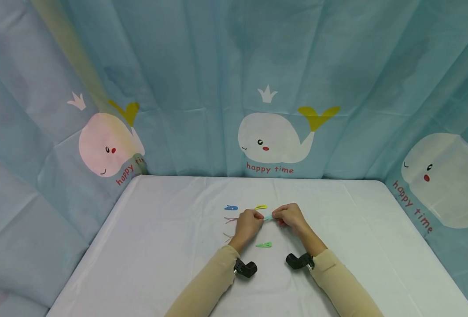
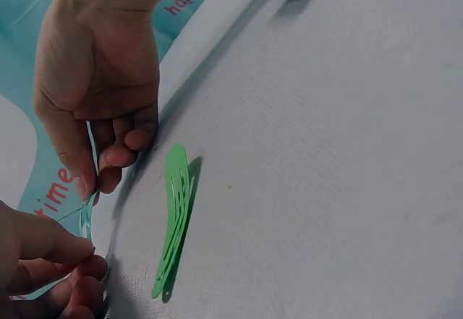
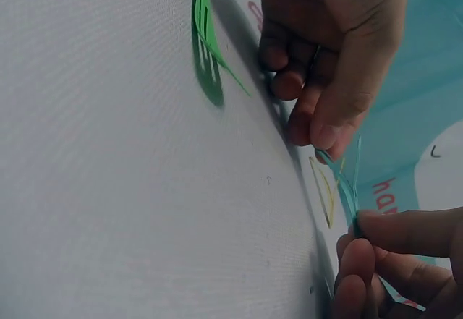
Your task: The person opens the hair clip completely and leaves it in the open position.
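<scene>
Both hands are together over the middle of the table, with a turquoise snap hair clip (image 1: 268, 217) stretched between them. My left hand (image 1: 249, 224) pinches one end of it between thumb and fingertips. At the other end, the thumb and index finger of my right hand (image 1: 291, 215) pinch the clip. The right wrist view shows the clip's thin arms (image 3: 349, 189) spread apart between the fingertips; its ends are hidden in the grips. Nearer the sleeves lies a green snap hair clip (image 1: 263, 245), flat on the cloth, also large in the left wrist view (image 2: 176, 214).
Behind the hands lie a blue hair clip (image 1: 231, 208) and a yellow one (image 1: 261, 206). Two pinkish clips (image 1: 230, 219) with spread prongs sit left of the left hand, partly hidden by it. White cloth (image 1: 158, 246) covers the table; a whale-print curtain (image 1: 202, 141) surrounds it.
</scene>
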`<state>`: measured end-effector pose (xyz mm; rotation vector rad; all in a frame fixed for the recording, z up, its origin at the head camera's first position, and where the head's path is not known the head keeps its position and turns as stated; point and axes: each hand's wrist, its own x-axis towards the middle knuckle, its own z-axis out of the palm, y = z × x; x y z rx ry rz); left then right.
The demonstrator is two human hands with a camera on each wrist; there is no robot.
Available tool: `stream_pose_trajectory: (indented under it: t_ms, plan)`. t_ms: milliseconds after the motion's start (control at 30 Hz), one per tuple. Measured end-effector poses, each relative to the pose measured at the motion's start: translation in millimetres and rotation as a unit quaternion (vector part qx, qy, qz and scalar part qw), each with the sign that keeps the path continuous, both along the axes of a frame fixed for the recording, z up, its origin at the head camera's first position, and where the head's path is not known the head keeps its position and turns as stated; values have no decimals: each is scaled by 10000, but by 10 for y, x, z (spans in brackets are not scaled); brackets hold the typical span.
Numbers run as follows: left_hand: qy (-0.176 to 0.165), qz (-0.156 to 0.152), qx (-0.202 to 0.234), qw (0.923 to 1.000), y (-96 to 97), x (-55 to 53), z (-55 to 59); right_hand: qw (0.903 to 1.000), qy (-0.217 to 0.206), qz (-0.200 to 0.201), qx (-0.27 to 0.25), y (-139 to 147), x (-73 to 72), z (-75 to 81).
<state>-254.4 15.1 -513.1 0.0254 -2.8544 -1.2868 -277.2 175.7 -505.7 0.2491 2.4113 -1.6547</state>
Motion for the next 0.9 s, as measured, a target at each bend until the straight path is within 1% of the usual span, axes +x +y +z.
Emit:
stream_pose_trajectory:
  t_ms: [200,333,567,800,900]
  plan:
    - [-4,-93,-316,9995,11,-17,-16,9998,80,47,147,-31,22,31]
    - [112,-132,-447,9989,13,-16,-17,9998,61,52,201,-35,22,39]
    - [72,-176,-496,9986,18,6,21,9993,51,96,350,-39,7,19]
    - [180,-245,-565,9979,-1,1,40,9987,-35,99,491,-40,-3,23]
    - [208,-275,-511,9981,-15,11,32,9987,-20,85,499,-41,13,29]
